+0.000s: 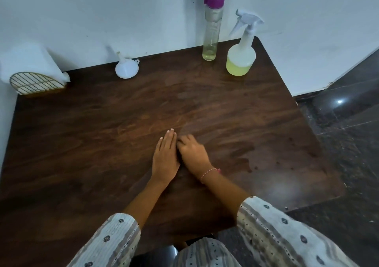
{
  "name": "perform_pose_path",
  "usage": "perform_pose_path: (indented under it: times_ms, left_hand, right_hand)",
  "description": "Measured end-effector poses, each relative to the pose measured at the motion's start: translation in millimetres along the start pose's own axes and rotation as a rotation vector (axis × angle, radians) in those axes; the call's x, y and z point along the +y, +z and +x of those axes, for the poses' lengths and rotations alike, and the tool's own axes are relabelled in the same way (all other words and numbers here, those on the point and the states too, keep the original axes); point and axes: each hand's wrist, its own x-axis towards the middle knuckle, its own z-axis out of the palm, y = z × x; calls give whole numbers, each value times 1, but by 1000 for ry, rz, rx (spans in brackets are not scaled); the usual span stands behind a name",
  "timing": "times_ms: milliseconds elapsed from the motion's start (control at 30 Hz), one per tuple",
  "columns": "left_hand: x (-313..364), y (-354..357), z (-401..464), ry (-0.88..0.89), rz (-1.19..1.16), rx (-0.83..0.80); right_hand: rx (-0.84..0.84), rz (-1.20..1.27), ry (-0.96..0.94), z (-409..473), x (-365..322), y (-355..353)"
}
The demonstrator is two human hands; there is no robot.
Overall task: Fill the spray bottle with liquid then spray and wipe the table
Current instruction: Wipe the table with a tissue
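A white spray bottle (pixel 242 57) with yellowish liquid in its lower part stands at the back right of the dark wooden table (pixel 123 123). Left of it stands a tall clear bottle (pixel 211 26) with a purple cap and a little liquid at the bottom. A white funnel (pixel 126 68) lies upside down near the wall. My left hand (pixel 166 156) rests flat on the table's middle, fingers straight. My right hand (pixel 192 154) lies beside it, touching it, fingers loosely bent and blurred. Neither hand holds anything.
A gold wire napkin holder (pixel 38 84) with white tissues (pixel 28 59) stands at the back left corner. Wet marks and drops (pixel 246 158) show on the table's right part. A dark glossy floor (pixel 348 133) lies beyond the right edge.
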Motion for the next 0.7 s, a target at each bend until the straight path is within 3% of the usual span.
perform_pose_path:
  times_ms: [67,133,233,300,367,433,533,567,700]
  left_hand:
    - [-6,-3,7,-52,-13,18]
    - [-14,-8,13,-111,14,37]
    - [-19,-9,18,-152,21,31]
    - [-15,-4,19,-155,25,23]
    - [-11,1,20,-169,31,17]
    - [-7,5,21,-195,28,28]
    - [-7,7,21,-186,42,41]
    - [-6,7,21,-185,45,43]
    - [1,6,20,-206,55,20]
  right_hand:
    - [-67,-28,-181,13,11,-5]
    - [-20,-50,-46,40,48,-25]
    - [91,-97,338,80,92,-46]
    - [116,-108,369,93,73,-43]
    - [12,-111,226,88,37,-25]
    - [-111,-89,-46,67,8,-7]
    - [-146,-91,-323,47,25,-8]
    - [-133,-105,-290,50,44,-15]
    - [57,-105,172,67,107,-44]
